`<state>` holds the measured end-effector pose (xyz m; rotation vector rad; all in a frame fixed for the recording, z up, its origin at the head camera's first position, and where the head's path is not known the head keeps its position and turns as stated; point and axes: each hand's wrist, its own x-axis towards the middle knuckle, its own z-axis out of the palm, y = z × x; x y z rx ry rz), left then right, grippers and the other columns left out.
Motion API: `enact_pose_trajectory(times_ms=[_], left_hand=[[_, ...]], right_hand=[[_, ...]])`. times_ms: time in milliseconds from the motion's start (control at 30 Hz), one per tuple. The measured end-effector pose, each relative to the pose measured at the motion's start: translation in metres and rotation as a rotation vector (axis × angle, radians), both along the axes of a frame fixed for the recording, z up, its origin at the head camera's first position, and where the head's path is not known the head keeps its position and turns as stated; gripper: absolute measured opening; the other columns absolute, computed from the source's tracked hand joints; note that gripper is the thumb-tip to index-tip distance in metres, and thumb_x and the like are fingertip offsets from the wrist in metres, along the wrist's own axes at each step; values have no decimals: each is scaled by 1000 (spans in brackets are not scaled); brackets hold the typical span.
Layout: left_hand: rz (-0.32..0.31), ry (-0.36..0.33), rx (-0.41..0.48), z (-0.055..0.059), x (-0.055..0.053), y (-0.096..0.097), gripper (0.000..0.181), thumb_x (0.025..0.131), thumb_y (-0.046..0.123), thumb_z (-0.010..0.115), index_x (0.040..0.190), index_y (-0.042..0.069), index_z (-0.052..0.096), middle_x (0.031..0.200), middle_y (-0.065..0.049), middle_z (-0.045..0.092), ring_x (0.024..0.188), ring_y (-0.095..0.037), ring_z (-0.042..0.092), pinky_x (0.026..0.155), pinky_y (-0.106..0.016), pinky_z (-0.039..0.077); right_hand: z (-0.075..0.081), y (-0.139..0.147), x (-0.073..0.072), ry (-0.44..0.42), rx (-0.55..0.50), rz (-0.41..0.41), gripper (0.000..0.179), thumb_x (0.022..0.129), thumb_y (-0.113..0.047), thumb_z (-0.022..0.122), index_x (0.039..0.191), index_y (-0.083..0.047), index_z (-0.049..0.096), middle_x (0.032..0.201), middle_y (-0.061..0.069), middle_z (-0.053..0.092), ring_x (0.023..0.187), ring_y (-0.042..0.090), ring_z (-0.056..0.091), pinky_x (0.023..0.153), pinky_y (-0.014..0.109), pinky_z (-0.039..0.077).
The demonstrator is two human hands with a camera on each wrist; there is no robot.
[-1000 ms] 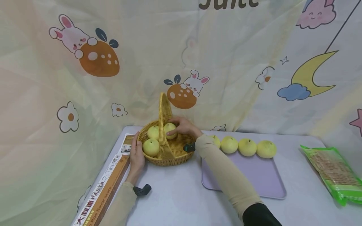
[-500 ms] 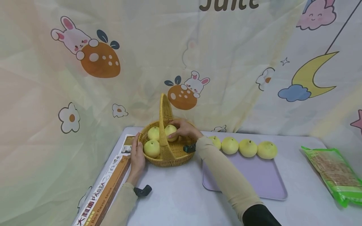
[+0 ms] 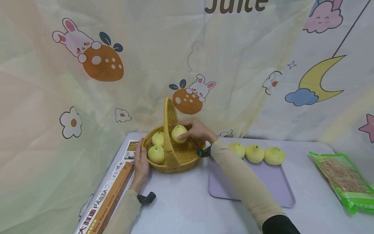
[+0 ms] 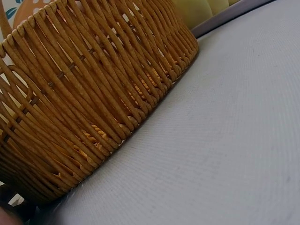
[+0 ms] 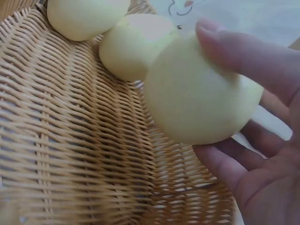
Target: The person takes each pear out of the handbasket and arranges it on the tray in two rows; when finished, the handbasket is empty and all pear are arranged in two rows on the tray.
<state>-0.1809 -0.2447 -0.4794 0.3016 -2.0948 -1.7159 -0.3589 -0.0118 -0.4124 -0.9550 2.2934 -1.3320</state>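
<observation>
Near the back edge of the white-covered table [image 3: 181, 208], a person's right hand [image 3: 197, 130] pinches a round yellow-green fruit [image 3: 179, 133], thumb on one side and fingers curled on the other; apple or pear, I cannot tell. The fruit is to the right of the upright arched handle [image 3: 170, 120] of a golden wicker basket [image 3: 175, 169], over the basket's right half, and whether it touches its neighbours I cannot make out. Two matching fruits [image 3: 156, 154] sit in the basket left of the handle, one behind the other. The left hand [image 3: 141, 164] rests against the basket's left outer wall, its fingers extended upward along the weave. To the right, three more such fruits [image 3: 255, 153] show in a row along the far side of a lilac tray [image 3: 263, 182], the right sleeve [image 3: 242, 178] crossing in front of the tray's left part. A long pasta box [image 3: 112, 195] lies slantwise along the table's left side, just beside the left forearm. Well apart on the far right lies a green-edged clear bag [image 3: 344, 178] with brownish contents. Behind everything hangs a pale fabric backdrop [image 3: 233, 48] printed with rabbits, flowers and a moon.
</observation>
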Motion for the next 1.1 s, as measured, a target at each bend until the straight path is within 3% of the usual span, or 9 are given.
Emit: enact_pose_trajectory(times_ms=[133,267,367,533,733,1000,1100], left_hand=[[-1,-2,-4,-7,-5,-2,54,115,18,26,170,14,25,177,-8,23,166,-28,14,138,-48,10],[6,-4,-22,-24,-14,-9,54,116,20,26,170,18,25,177,-5,23,166,-26,14,138,-47,11],[13,-2,-31,-29,-17,-11,54,116,20,26,170,19,26,177,-5,23,166,-26,15,138,-47,11],[10,-6,-29,-17,-10,-6,54,116,19,26,170,17,25,177,-6,23,166,-27,13,138,-48,10],[-1,-12,1,3,2,2,54,115,16,26,170,14,25,178,-9,22,166,-29,13,138,-50,9],[-8,-9,0,5,4,3,55,115,17,26,170,14,24,178,-9,21,166,-31,12,138,-51,9],[-15,-10,0,5,4,3,55,115,16,27,170,14,24,178,-9,21,166,-30,12,138,-50,9]], right_hand=[[10,12,3,9,-24,-13,70,79,-24,96,143,-10,69,135,4,74,115,22,68,102,35,57],[19,25,7,-20,-47,1,71,80,-21,95,144,-11,68,135,2,74,113,20,69,98,31,57],[28,35,12,-22,-57,22,68,80,-19,95,143,-15,69,136,-1,74,113,19,69,97,29,58],[40,52,22,-11,-74,44,66,80,-16,95,141,-20,71,138,-2,73,120,19,70,97,29,59],[48,75,36,-18,-81,47,69,80,-14,95,143,-13,69,141,1,71,127,24,68,95,28,61],[46,106,48,-38,-118,2,68,79,-11,94,142,-17,70,140,0,72,126,22,69,93,27,63],[43,117,49,-40,-136,-3,68,80,-9,93,144,-12,68,142,3,70,125,21,70,93,28,63]])
